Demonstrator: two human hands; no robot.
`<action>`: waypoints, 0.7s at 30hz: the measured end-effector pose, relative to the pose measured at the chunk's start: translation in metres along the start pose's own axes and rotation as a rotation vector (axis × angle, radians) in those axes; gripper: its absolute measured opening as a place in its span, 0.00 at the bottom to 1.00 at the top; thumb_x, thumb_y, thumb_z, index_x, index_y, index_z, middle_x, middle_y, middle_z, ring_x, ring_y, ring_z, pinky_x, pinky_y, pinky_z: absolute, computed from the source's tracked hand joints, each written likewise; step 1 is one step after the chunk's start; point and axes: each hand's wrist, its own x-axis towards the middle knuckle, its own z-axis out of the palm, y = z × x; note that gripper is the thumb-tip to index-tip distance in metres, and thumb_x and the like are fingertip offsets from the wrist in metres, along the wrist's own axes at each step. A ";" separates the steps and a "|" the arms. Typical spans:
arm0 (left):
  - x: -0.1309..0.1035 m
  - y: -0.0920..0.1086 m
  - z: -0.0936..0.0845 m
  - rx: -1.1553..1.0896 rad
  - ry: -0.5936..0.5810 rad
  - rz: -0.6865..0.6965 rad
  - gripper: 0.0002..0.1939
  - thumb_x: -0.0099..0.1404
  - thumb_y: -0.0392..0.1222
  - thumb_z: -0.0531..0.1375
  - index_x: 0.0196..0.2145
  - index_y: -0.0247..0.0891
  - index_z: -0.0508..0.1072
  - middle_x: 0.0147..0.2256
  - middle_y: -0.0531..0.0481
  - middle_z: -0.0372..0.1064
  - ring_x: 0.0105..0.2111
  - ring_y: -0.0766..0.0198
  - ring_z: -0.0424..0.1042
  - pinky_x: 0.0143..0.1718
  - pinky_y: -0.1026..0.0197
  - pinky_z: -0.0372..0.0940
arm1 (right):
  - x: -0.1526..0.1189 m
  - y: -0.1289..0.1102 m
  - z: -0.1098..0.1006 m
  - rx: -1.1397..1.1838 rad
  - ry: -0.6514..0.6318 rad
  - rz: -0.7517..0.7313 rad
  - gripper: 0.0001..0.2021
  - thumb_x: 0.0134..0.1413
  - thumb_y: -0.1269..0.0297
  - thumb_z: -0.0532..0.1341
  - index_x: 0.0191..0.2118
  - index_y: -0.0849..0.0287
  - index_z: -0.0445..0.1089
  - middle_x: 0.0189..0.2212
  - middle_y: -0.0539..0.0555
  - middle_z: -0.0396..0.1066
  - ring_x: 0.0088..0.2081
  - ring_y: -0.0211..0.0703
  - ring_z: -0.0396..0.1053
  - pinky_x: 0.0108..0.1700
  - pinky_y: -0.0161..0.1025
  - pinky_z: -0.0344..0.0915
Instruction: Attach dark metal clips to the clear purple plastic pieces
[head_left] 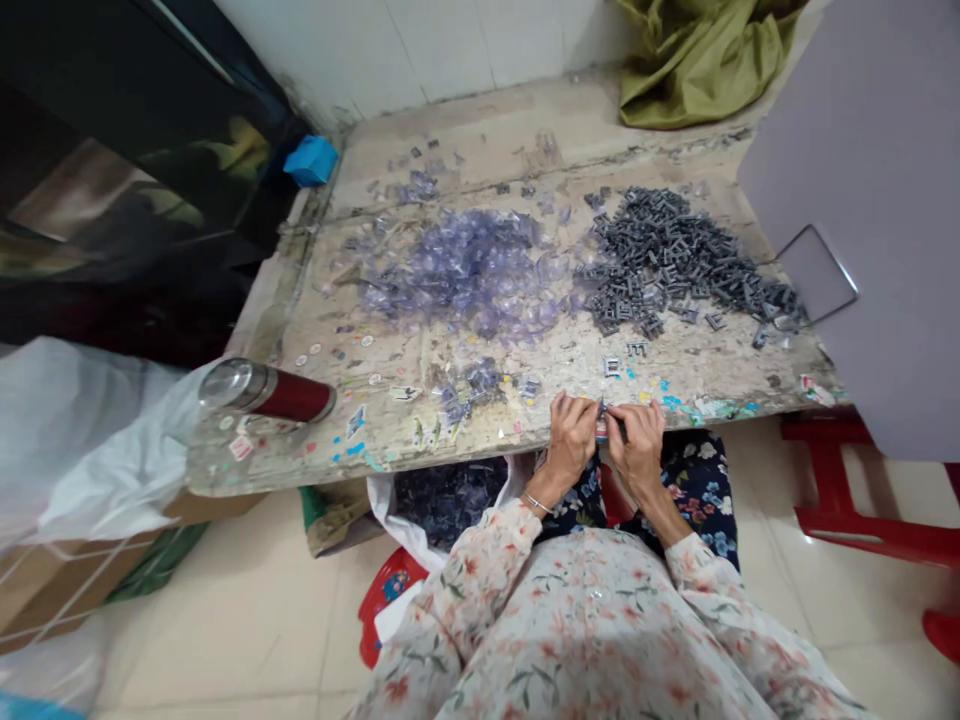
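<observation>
At the table's front edge my left hand (572, 432) and my right hand (637, 440) meet, fingers pinched together around a small dark plastic part (601, 408). Its exact shape is mostly hidden by the fingertips. Just beyond them lie two loose grey plastic pieces, one flat piece (612, 366) and one with prongs (637, 349). A large heap of such grey plastic pieces (667, 250) spreads at the right. Left of it is a pile of clear purplish plastic pieces (480, 265). A smaller cluster of clear and dark parts (472, 388) sits nearer my left hand.
A red flask (292, 392) lies at the table's left end, near scattered stickers. Below the edge hangs a white sack (386, 500) holding dark parts. A grey panel (862, 220) with a metal loop stands at right, beside a red stool (862, 500). Olive cloth (705, 70) lies behind.
</observation>
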 end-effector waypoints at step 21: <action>-0.019 -0.070 -0.087 0.321 0.286 -0.190 0.20 0.69 0.35 0.51 0.57 0.35 0.67 0.48 0.39 0.73 0.49 0.54 0.70 0.62 0.41 0.50 | 0.030 -0.076 0.078 0.217 -0.299 -0.170 0.26 0.66 0.61 0.51 0.66 0.65 0.52 0.60 0.71 0.58 0.63 0.59 0.55 0.60 0.60 0.61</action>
